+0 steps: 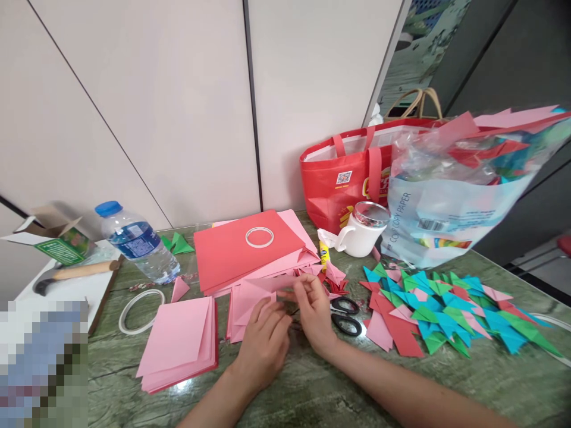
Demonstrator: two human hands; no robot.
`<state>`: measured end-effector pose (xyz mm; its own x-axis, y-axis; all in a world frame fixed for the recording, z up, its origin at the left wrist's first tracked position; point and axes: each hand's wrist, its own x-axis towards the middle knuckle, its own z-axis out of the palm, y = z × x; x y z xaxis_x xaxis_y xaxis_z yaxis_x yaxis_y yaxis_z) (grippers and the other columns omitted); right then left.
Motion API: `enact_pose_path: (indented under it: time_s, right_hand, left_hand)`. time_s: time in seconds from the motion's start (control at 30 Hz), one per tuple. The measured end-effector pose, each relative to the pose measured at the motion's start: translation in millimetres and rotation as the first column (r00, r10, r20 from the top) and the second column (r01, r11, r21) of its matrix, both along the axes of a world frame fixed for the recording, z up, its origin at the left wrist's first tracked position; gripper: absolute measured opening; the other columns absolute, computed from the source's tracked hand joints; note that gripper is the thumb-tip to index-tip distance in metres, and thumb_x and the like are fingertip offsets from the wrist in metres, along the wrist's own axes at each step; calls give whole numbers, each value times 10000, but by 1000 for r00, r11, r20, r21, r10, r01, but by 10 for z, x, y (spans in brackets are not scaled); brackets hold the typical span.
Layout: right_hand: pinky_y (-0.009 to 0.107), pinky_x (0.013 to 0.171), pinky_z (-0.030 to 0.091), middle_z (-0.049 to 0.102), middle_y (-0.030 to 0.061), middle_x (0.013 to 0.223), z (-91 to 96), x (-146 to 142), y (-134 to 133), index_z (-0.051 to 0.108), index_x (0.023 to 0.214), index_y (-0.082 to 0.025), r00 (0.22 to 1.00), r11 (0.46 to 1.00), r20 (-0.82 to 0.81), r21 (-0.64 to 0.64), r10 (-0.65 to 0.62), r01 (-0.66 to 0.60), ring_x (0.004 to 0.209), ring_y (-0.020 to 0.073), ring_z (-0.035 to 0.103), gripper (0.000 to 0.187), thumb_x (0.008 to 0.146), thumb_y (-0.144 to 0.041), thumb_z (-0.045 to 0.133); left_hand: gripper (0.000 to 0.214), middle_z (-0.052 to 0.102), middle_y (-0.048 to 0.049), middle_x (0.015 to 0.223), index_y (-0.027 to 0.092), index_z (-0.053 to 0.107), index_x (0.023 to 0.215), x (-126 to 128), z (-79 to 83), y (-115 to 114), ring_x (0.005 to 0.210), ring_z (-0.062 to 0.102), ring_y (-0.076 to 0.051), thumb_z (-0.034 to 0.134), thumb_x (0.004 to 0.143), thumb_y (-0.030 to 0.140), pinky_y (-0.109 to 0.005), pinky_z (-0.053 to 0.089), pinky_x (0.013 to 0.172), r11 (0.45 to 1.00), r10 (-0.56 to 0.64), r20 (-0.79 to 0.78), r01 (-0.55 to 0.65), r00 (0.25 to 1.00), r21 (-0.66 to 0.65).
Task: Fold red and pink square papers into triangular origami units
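Both hands meet at the middle of a green marble table (312, 386). My right hand (314, 315) pinches the edge of a pink paper sheet (267, 285) that is partly folded. My left hand (263, 342) rests with curled fingers on the lower part of the same pink paper. A stack of pink square sheets (178, 342) lies to the left of my hands. Black-handled scissors (345, 315) lie just right of my right hand.
A pile of folded red, green, blue and pink paper triangles (446, 312) spreads at right. Behind are red card sheets (241, 246) with a tape ring (259, 237), a white mug (361, 232), a glue stick (324, 254), a red bag (348, 178), a plastic paper bag (455, 196) and a water bottle (134, 241).
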<state>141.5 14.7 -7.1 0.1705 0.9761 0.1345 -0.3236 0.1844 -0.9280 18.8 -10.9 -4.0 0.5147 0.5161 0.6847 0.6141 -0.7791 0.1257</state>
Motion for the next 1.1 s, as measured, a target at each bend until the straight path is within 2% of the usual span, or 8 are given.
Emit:
enact_pose_path:
  time_s: [0.13, 0.27, 0.37, 0.53, 0.6, 0.73, 0.97, 1.1]
  right_hand:
    - [320, 756, 525, 528, -31, 798, -43, -2, 49, 441, 861, -242, 994, 999, -102, 19, -42, 44, 760, 155, 661, 159, 843, -375, 525]
    - [356, 836, 494, 611, 23, 910, -37, 18, 48, 486, 891, -231, 998, 994, 9, 91, -61, 60, 883, 178, 641, 109, 827, -283, 557]
    - [379, 871, 470, 636, 62, 984, -1, 48, 17, 552, 836, -211, 982, 970, 179, 243, -51, 6, 977, 202, 602, 57, 796, -180, 579]
    - [423, 904, 435, 651, 51, 869, 59, 76, -15, 615, 842, -214, 932, 895, 352, 438, -84, -85, 1002, 227, 583, 193, 729, -60, 591]
    - [421, 881, 445, 643, 46, 828, 63, 82, -9, 625, 808, -218, 918, 883, 385, 459, -98, -99, 981, 230, 586, 201, 715, -46, 582]
    - [440, 887, 433, 629, 37, 802, 40, 97, 11, 646, 792, -230, 898, 885, 426, 452, -107, -109, 976, 238, 576, 228, 685, -36, 594]
    - [401, 936, 415, 517, 98, 1225, 5, 88, 32, 671, 724, -213, 951, 953, 307, 273, 39, -127, 1155, 245, 479, 57, 698, -244, 711]
    - [377, 865, 453, 630, 99, 1093, -4, 90, 95, 647, 661, -184, 971, 987, 208, 83, 121, -140, 995, 231, 581, 159, 712, -330, 685]
  left_hand:
    - [268, 694, -125, 937, 138, 593, 952, -7, -117, 60, 973, 621, -257, 392, 801, 46, -508, 414, 923, 966, 251, -116, -256, 961, -31]
    - [251, 700, -124, 941, 144, 576, 1021, -60, -154, 67, 898, 651, -272, 428, 827, 85, -576, 369, 932, 925, 372, -48, -375, 927, -67]
    - [348, 671, -114, 1035, 185, 488, 1173, -68, -120, 50, 949, 639, -244, 516, 826, 172, -486, 439, 909, 936, 317, 226, -266, 921, -229]
    - [794, 584, -116, 1190, 255, 133, 1407, -47, -62, 56, 1013, 614, -208, 610, 774, 224, -313, 532, 765, 864, 324, 686, 93, 651, -496]
    - [734, 584, -88, 1182, 283, 236, 1383, -60, -40, 77, 1037, 595, -203, 611, 760, 181, -324, 513, 805, 871, 320, 718, 106, 618, -479]
    - [214, 653, -34, 977, 241, 672, 914, -112, 12, 99, 959, 599, -199, 596, 739, 146, -318, 490, 803, 879, 298, 611, 39, 733, -476]
    - [98, 637, 4, 657, 197, 674, 648, -116, 84, 97, 643, 587, -161, 645, 707, 270, -251, 469, 591, 813, 502, 625, -79, 598, -577]
    - [135, 660, -13, 707, 182, 678, 653, -91, 92, 99, 702, 593, -176, 647, 706, 303, -272, 475, 670, 768, 521, 626, 1, 580, -640]
